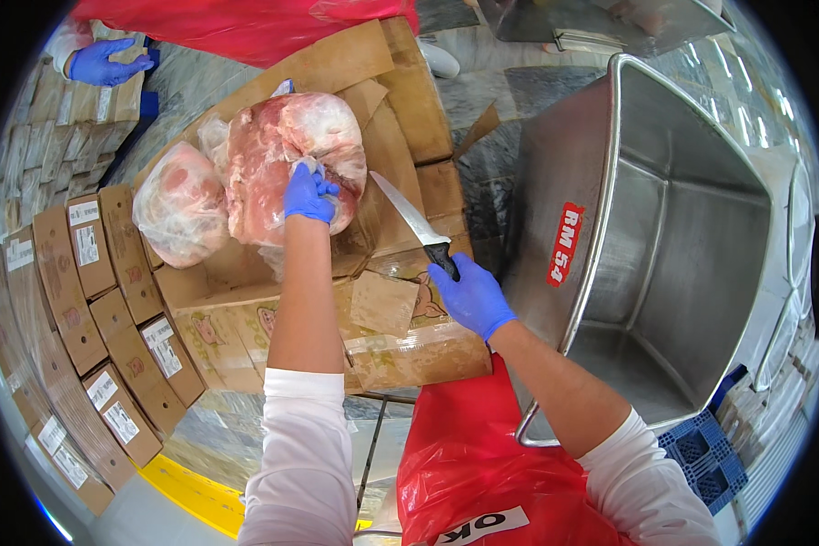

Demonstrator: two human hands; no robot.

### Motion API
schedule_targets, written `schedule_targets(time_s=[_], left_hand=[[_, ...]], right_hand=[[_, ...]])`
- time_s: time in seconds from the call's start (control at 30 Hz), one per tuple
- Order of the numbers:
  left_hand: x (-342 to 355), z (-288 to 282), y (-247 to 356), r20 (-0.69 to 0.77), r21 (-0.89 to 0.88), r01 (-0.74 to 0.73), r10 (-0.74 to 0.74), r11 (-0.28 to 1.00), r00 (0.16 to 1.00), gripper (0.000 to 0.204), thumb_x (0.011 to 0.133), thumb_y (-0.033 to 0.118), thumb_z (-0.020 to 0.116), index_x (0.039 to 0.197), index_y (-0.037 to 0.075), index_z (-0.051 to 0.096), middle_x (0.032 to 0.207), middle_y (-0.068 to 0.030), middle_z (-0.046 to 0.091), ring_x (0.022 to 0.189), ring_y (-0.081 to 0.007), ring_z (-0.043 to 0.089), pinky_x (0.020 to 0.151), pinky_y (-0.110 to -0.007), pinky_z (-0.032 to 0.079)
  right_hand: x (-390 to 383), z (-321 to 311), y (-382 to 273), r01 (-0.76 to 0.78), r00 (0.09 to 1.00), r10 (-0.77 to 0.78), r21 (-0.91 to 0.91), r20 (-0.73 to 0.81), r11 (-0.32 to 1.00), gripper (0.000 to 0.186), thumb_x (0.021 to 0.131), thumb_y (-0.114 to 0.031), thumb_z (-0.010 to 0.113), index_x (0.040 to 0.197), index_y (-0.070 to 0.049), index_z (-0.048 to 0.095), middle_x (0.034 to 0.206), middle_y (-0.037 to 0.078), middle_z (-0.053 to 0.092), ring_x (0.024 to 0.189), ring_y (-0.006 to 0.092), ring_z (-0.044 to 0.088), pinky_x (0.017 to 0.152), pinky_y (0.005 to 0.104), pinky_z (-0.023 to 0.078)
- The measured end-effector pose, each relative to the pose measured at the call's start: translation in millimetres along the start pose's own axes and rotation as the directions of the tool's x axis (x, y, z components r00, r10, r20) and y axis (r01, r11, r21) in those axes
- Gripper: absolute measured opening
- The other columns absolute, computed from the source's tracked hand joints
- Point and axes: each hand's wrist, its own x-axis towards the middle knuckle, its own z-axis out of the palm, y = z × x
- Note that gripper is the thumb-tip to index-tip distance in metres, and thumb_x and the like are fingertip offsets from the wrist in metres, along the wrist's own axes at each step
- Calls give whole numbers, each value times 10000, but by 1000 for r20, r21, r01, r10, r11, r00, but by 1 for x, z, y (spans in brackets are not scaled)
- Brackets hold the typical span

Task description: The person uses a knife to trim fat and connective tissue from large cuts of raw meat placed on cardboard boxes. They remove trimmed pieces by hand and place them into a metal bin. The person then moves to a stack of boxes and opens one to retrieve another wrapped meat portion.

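Note:
My left hand [309, 191], in a blue glove, rests against a large pink piece of raw meat [259, 173] with white fat. Its fingers are curled closed around what looks like a bunch of clear plastic film [308, 165]. A second piece of meat [181, 205], wrapped in clear plastic, lies touching it on the left. Both sit on an opened cardboard box [400, 200]. My right hand [472, 297], also blue-gloved, grips the black handle of a knife [404, 208]. The blade points up and left, apart from the meat.
A deep steel tub [601, 300] stands close on my right, its rim near my right forearm. Stacked cardboard boxes [109, 309] fill the left. Across from me are another person's red apron [246, 27] and gloved hand [109, 64]. A blue plastic pallet [705, 460] is at lower right.

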Motion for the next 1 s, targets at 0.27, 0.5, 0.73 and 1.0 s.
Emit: schedule_targets(time_s=[0.27,0.5,0.73,1.0], left_hand=[[-1,-10,9,44,-38,24,-22,999,999,137,1010,229,599,893,163,575,742,20,559,501,-125,383,466,-300,354],[2,-22,10,58,-14,-32,32,999,998,94,1006,237,592,948,164,598,769,12,581,559,-139,469,510,-342,419],[-7,-13,8,7,-11,-16,16,1000,1000,135,1005,240,597,905,150,578,750,14,560,509,-133,386,484,-319,364],[10,-45,11,177,4,-64,62,998,982,131,998,261,598,959,137,606,775,-15,596,567,-166,513,491,-370,443]], right_hand=[[11,-2,-16,135,988,-143,-119,-59,984,461,954,-461,588,1099,-24,606,910,244,709,905,444,684,829,524,527],[47,-16,-45,257,959,-278,-236,-61,937,423,936,-405,638,1116,-23,658,901,244,707,891,439,684,781,486,542],[80,-40,-80,292,947,-321,-430,5,854,457,951,-439,589,1116,-21,670,986,241,714,946,434,684,834,507,548],[74,63,-37,178,969,-205,-183,-139,967,445,980,-446,595,1078,-11,581,930,291,694,884,480,671,767,560,525]])
